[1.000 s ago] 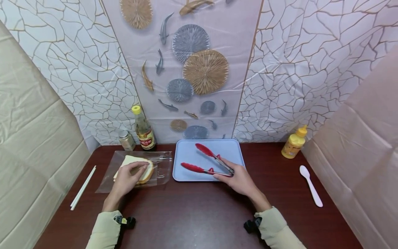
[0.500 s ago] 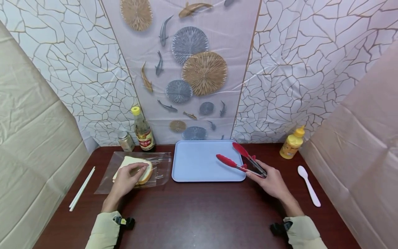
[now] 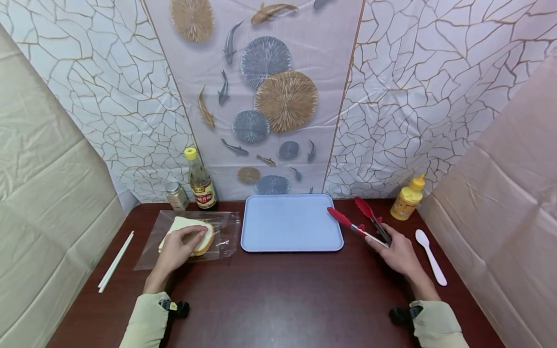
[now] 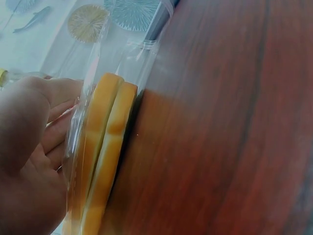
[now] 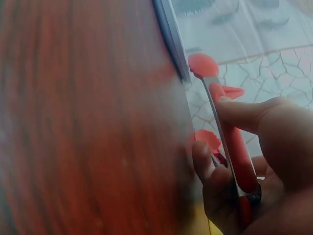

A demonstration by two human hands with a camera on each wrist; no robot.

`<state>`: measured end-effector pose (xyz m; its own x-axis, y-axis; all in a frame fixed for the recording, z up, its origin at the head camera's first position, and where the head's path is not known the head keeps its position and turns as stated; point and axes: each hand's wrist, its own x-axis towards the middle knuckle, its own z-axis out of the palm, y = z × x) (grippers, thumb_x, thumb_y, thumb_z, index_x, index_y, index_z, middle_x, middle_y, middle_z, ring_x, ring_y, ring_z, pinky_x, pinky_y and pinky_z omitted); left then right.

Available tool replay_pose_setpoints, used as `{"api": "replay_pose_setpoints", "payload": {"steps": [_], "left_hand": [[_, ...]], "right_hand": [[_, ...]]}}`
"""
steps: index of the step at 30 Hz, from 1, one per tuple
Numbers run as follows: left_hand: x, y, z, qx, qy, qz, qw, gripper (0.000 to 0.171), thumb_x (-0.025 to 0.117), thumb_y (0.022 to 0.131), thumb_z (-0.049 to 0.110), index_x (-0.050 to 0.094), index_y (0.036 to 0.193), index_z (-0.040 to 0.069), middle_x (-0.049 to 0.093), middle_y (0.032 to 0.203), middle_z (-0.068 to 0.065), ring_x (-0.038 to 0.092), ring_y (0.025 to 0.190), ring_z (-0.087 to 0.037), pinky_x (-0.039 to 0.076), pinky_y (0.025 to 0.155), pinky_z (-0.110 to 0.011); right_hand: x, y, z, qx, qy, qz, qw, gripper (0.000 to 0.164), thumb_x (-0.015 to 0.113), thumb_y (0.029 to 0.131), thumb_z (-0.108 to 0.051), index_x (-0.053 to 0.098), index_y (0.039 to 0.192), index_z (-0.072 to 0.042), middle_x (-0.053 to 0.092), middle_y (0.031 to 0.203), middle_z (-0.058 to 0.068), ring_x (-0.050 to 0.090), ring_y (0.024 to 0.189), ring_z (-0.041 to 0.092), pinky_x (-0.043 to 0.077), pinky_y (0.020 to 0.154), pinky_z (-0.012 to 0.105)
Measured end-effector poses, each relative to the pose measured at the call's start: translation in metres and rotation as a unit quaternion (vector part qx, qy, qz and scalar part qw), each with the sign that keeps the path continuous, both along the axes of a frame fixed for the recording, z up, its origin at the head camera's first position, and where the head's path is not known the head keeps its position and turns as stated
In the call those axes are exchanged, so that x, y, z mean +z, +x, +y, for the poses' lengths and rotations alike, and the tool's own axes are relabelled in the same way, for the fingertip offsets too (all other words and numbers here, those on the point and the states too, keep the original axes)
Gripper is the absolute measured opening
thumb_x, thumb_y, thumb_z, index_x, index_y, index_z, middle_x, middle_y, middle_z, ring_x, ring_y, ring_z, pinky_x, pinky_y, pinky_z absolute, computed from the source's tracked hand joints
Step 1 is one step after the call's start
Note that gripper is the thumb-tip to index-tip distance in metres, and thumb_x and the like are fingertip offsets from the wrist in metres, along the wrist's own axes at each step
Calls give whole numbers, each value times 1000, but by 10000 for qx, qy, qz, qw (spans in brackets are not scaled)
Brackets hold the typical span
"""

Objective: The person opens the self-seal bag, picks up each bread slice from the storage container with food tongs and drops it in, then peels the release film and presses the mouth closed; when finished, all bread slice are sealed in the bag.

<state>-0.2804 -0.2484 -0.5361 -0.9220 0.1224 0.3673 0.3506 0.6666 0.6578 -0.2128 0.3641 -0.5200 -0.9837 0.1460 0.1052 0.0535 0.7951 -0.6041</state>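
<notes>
On the left of the table, two slices of bread lie stacked in a clear plastic bag. My left hand rests on the bagged bread with loosely bent fingers; the left wrist view shows the crusts beside the hand. Spread tongs with red tips and metal arms are held in my right hand, right of the light blue tray. One red tip reaches the tray's right edge, the other points to the back of the table. In the right wrist view my thumb lies along one tong arm.
Behind the bag stand a small spice jar and a vinegar bottle with a yellow cap. White chopsticks lie far left. A yellow squeeze bottle and white spoon are at the right. Fabric walls surround the table.
My right hand has carried the tongs rightward from over the tray to the table at its right. The left hand has stayed on the bagged bread.
</notes>
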Motion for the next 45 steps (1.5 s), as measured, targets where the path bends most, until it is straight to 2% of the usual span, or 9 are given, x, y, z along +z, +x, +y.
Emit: {"api": "replay_pose_setpoints", "payload": {"steps": [6, 12, 15, 21, 29, 33, 38, 41, 45], "left_hand": [[5, -2, -1, -43, 134, -157, 9998, 21, 77, 104, 23, 83, 122, 14, 83, 121, -5, 73, 124, -28, 49, 104, -22], [2, 0, -4, -65, 196, -313, 9993, 22, 77, 104, 24, 83, 123, 15, 82, 123, -4, 72, 126, -26, 46, 104, -16], [1, 2, -6, -99, 190, -421, 9989, 23, 77, 103, 25, 83, 124, 17, 81, 126, -4, 71, 129, -26, 49, 107, -25], [3, 1, -7, -209, 73, -441, 9988, 25, 83, 98, 19, 83, 123, 16, 80, 128, -7, 70, 129, -29, 47, 106, -23], [9, 1, -4, -222, -146, -381, 9989, 26, 84, 97, 17, 82, 123, 14, 80, 127, -10, 71, 126, -33, 52, 109, -51], [14, -1, -3, -329, -260, -452, 9981, 28, 85, 97, 21, 82, 124, 15, 79, 130, -9, 71, 127, -33, 54, 108, -56], [25, -7, 2, -447, -131, -400, 9981, 29, 80, 101, 34, 81, 125, 17, 80, 129, -3, 71, 128, -29, 54, 109, -59], [31, -17, 13, -373, -159, -149, 9991, 26, 74, 105, 33, 81, 125, 18, 81, 125, -4, 74, 120, -29, 57, 103, -57], [37, -34, 33, -244, -481, 172, 9984, 21, 68, 109, 20, 81, 125, 14, 80, 125, -12, 77, 89, -29, 60, 81, -49]], "right_hand": [[1, -2, 8, -238, -73, -250, 9994, 96, 70, 103, -55, 34, 160, 14, 56, 142, 40, 58, 124, 51, 48, 104, 70], [1, 1, 11, -380, 120, -386, 9985, 98, 76, 98, -57, 40, 156, 13, 62, 133, 38, 61, 117, 49, 51, 99, 65], [1, 1, 9, -451, 203, -513, 9975, 97, 79, 95, -57, 44, 151, 15, 58, 140, 39, 59, 120, 50, 50, 99, 65], [6, 2, 2, -576, 139, -829, 9948, 96, 83, 90, -60, 46, 141, 12, 60, 119, 31, 59, 102, 40, 53, 84, 53], [14, 5, -2, -578, 217, -1034, 9927, 101, 81, 89, -64, 44, 142, 13, 56, 116, 29, 57, 104, 41, 52, 84, 54], [19, 6, -9, -752, 495, -624, 9940, 109, 83, 86, -66, 41, 145, 16, 50, 128, 40, 50, 115, 52, 48, 94, 66], [37, -1, -39, -950, 755, 585, 9909, 103, 88, 85, -57, 45, 147, 13, 52, 133, 41, 47, 124, 58, 43, 102, 70], [48, -11, -70, -573, 546, 1240, 9891, 81, 89, 89, -43, 56, 143, 7, 61, 128, 33, 55, 121, 52, 45, 100, 65], [52, -27, -122, 229, 184, 1588, 9869, 56, 88, 92, -29, 66, 134, 2, 68, 123, 26, 62, 115, 43, 50, 97, 58]]}}
